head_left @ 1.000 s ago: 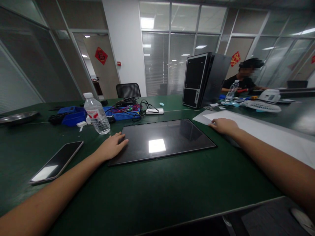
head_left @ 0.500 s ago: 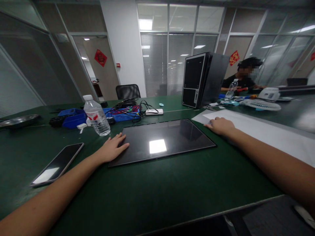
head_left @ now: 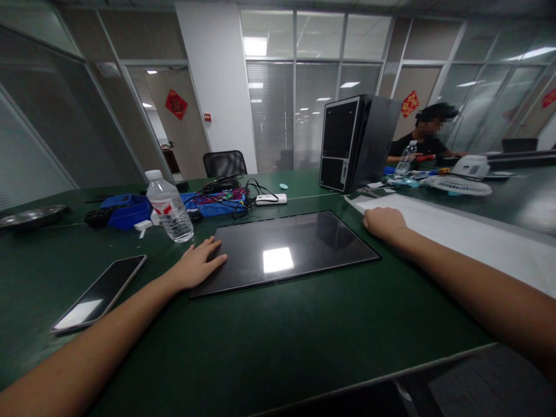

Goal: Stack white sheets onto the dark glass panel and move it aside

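A flat black display panel [head_left: 304, 243] lies on the green table, with a ceiling light mirrored in its surface. My left hand [head_left: 200, 263] rests on its left edge, fingers spread. My right hand [head_left: 384, 223] is closed at the left edge of a large white sheet [head_left: 460, 237], right of the panel; its fingertips are hidden from view. A smartphone [head_left: 102, 292] lies left of my left forearm. Just beyond my left hand stands a clear water bottle [head_left: 171, 211], looking tilted in the wide view.
Blue bins [head_left: 130, 211] and a blue tray of cables [head_left: 217, 202] sit at the back left, beside a white power strip [head_left: 271, 199]. A black computer tower [head_left: 358, 145] stands behind the panel. Further right are a white fan [head_left: 458, 185] and a seated person [head_left: 423, 142].
My right hand's fingers have curled in, and the sheet's near left corner has shifted slightly away and to the right. My left hand stays on the panel.
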Tool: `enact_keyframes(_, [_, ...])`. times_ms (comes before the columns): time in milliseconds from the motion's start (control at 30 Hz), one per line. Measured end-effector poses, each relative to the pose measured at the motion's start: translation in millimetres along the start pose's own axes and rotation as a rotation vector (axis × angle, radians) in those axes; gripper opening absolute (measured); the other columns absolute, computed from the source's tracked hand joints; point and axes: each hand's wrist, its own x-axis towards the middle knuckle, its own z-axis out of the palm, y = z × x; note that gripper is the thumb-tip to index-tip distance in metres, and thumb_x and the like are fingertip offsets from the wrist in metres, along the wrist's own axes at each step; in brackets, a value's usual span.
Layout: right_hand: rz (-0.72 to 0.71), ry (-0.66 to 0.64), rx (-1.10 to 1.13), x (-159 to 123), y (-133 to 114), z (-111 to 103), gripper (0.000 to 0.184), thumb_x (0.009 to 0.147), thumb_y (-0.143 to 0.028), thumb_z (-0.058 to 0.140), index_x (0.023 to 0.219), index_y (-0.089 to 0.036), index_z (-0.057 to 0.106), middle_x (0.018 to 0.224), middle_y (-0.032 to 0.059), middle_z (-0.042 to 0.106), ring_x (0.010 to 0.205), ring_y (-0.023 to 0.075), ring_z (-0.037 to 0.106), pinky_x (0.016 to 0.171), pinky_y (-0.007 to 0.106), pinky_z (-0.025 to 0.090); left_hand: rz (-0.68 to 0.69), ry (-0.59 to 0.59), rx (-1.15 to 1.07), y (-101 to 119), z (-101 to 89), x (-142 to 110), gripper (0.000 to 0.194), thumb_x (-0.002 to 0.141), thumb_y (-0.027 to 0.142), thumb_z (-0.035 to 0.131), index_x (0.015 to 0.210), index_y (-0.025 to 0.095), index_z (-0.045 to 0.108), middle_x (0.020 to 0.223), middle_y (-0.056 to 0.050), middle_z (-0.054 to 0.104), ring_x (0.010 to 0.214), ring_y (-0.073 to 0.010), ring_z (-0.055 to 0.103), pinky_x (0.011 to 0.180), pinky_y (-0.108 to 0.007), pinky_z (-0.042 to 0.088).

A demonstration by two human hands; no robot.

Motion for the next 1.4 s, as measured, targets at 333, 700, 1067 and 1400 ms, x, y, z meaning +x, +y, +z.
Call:
enact_keyframes(333, [-0.635,0.305,0.089,-50,-62,-34,0.037,0.102,-0.039,0.047,0.106,-0.019,0.078,0.096,0.0095,0.080,0.078,0.0230,0.072,0.068,0.032,0.042,0.008,0.007,0.012,3,-1.9,-3,0.097,0.094,0.073,0.029,0.164,0.007,0.041,0.176,-0.021,0.028,0.163,-0.0362,0.028,0.131,-0.058,0.022])
enact_keyframes(700, [-1.162,0.329,0.472,-63,-86,-35,0.038,0.107,-0.046,0.052,0.120,-0.019,0.076,0.122,0.0112,0.077,0.114,0.0235,0.071,0.097,0.038,0.054,0.007,0.000,0.018,7,-3.7,-3,0.101,0.092,0.075,0.027,0.164,0.006,0.040,0.175,-0.021,0.030,0.163,-0.0350,0.027,0.131,-0.054,0.023])
enact_keyframes(1067, [-0.717,0.065,0.292,-26,-36,-19,0.059,0.109,-0.056,0.036,0.116,-0.018,0.080,0.122,0.0125,0.077,0.107,0.0277,0.071,0.096,0.041,0.053,0.020,0.010,0.012,4,-2.6,-4,0.095,0.096,0.072,0.026,0.164,0.009,0.042,0.175,-0.019,0.031,0.164,-0.0344,0.026,0.131,-0.056,0.024])
enact_keyframes(1400, [-0.881,0.086,0.320,-51,-72,-34,0.052,0.110,-0.054,0.041,0.115,-0.021,0.081,0.120,0.0103,0.079,0.112,0.0273,0.071,0.099,0.042,0.053,0.031,0.034,-0.007,0,1.3,-2,0.095,0.095,0.073,0.029,0.165,0.009,0.038,0.174,-0.020,0.033,0.163,-0.0361,0.028,0.130,-0.058,0.023])
